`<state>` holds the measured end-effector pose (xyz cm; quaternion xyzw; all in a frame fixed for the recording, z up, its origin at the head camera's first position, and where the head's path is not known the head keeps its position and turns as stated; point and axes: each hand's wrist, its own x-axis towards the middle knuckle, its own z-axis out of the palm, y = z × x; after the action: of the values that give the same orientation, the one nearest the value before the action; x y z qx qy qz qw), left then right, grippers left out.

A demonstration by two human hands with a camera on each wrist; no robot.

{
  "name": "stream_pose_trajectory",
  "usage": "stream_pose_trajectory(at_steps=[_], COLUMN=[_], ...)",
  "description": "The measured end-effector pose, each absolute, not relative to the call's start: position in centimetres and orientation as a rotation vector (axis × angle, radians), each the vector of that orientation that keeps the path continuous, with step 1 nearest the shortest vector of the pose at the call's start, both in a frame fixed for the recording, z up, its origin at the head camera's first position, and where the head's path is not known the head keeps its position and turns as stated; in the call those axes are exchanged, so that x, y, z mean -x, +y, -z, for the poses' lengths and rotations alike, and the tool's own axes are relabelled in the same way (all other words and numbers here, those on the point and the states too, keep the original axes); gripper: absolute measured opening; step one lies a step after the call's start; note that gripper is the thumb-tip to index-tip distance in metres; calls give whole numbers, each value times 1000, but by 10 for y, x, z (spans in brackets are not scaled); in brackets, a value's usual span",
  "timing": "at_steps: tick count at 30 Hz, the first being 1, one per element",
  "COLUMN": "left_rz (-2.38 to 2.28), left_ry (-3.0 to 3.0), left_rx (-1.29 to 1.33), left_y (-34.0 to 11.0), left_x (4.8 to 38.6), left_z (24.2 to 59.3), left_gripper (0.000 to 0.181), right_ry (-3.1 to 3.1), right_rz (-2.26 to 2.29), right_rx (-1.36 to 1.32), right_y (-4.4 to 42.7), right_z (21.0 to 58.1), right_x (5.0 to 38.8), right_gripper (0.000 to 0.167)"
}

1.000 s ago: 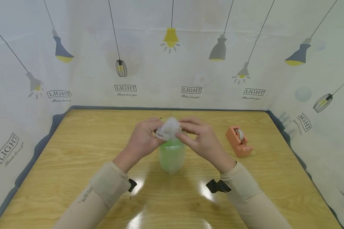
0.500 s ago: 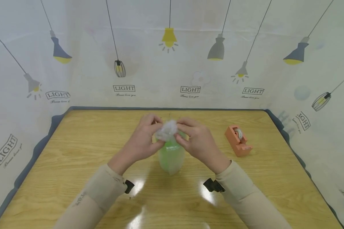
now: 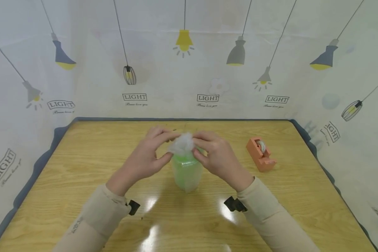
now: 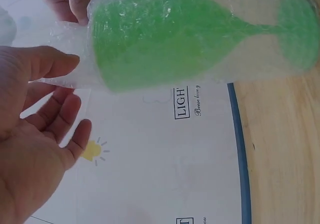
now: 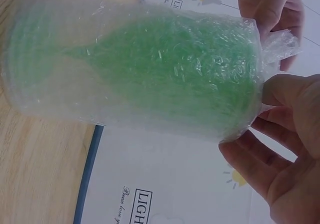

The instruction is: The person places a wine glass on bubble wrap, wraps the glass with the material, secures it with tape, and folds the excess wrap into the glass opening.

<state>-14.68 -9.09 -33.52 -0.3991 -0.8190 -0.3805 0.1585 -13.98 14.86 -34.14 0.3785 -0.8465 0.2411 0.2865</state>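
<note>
A green stemmed glass [image 4: 160,34], wrapped in bubble wrap [image 5: 145,109], stands upright on the wooden table. The loose wrap is bunched over its top in the head view. My left hand [image 3: 141,154] has its thumb and index finger at the left edge of this bunch, thumb in front. In the left wrist view, some wrap lies between them while the other fingers are spread. From the other side, my right hand [image 3: 215,154] pinches the wrap at the rim between thumb and fingers. Its lower fingertips touch the wrapped side in the right wrist view.
An orange tape dispenser [image 3: 259,154] with a roll of clear tape stands to the right of the glass. A cloth backdrop [image 3: 163,80] printed with lamps rises behind and beside the table [image 3: 82,161].
My left hand has shifted left and its thumb and index finger have spread wider apart. Loose wrap at the top has changed shape. The right hand moved slightly left; the glass stays standing.
</note>
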Motion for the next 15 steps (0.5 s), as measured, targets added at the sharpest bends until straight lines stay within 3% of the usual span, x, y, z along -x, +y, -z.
stream_pose_trajectory(at_steps=[15], left_rz=[1016], left_ry=[-2062], left_rx=[1256], left_y=[-80], left_x=[148], left_z=[348], left_gripper=[34], right_ry=[-2308], right_rz=[-583], right_rx=[-987], right_y=[151], right_z=[344], right_x=[140], right_gripper=[19])
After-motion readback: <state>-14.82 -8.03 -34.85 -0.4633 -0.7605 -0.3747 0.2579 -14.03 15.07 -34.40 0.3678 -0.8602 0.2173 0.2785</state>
